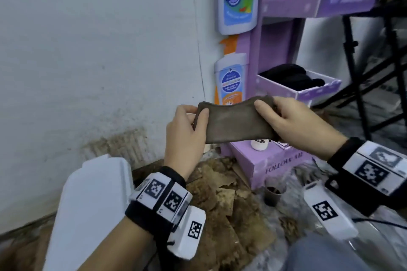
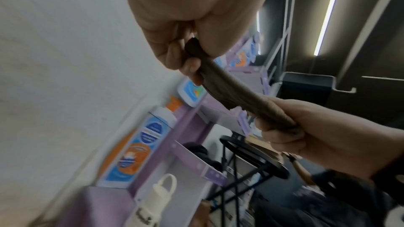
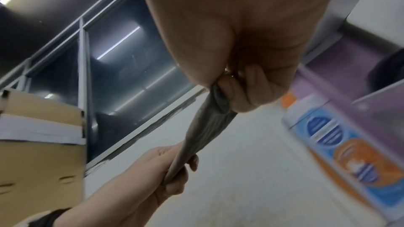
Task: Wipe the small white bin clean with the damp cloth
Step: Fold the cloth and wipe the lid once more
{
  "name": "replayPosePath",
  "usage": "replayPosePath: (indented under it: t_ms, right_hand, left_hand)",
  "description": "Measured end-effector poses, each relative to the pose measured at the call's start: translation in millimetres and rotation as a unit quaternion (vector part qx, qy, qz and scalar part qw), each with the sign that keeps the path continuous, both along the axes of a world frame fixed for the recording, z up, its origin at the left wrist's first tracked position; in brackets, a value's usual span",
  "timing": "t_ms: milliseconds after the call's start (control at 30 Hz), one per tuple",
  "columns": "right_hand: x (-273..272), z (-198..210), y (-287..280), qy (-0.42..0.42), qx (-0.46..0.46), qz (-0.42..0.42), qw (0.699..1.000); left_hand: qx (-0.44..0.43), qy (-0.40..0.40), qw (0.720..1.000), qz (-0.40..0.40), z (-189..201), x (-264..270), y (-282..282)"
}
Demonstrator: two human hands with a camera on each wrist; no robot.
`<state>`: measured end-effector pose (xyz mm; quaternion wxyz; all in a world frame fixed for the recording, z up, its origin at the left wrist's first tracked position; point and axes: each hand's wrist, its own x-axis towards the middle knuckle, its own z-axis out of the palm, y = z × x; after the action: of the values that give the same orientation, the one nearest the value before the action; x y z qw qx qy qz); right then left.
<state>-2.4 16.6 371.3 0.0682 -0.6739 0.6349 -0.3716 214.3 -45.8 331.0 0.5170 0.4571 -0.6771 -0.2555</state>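
A brown damp cloth is stretched flat between both hands at chest height, in front of a purple stand. My left hand pinches its left edge, thumb on the front. At the right edge, my right hand grips the cloth with curled fingers. The left wrist view shows the cloth running from the left hand to the right hand. From the right wrist, the cloth hangs taut between the right hand and the left hand. The small white bin stands low at the left, below my left forearm.
A purple cardboard display stand rises against the wall, with black fabric in its tray. A small white bottle sits on its base. Torn brown cardboard and a brown cup lie on the floor. A black metal frame stands right.
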Motion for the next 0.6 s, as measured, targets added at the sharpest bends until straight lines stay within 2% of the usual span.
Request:
replayPosePath:
  t_ms: [67, 133, 267, 467, 600]
  right_hand:
    - [-40.3, 0.7, 9.2, 0.003, -0.006, -0.035, 0.999]
    - [-72.1, -10.2, 21.1, -0.028, 0.003, -0.057, 0.998]
    - [-128.1, -59.7, 60.7, -0.083, 0.004, -0.137, 0.987]
    - [-174.4, -169.0, 114.2, -0.136, 0.029, -0.260, 0.956]
    - [-172.8, -251.9, 156.2, -0.177, 0.077, -0.353, 0.916]
  left_hand:
    - [-0.009, -0.003, 1.000, -0.026, 4.6, -41.9, -5.2]
    - [-0.013, -0.009, 0.998, -0.056, 3.9, -76.2, -5.7]
    - [-0.008, -0.047, 0.989, -0.142, -25.1, -151.9, -0.6]
    - [0.054, -0.117, 0.958, -0.256, -111.6, -234.5, 14.0]
    - [0.164, -0.178, 0.913, -0.329, -192.4, -269.8, 27.4]
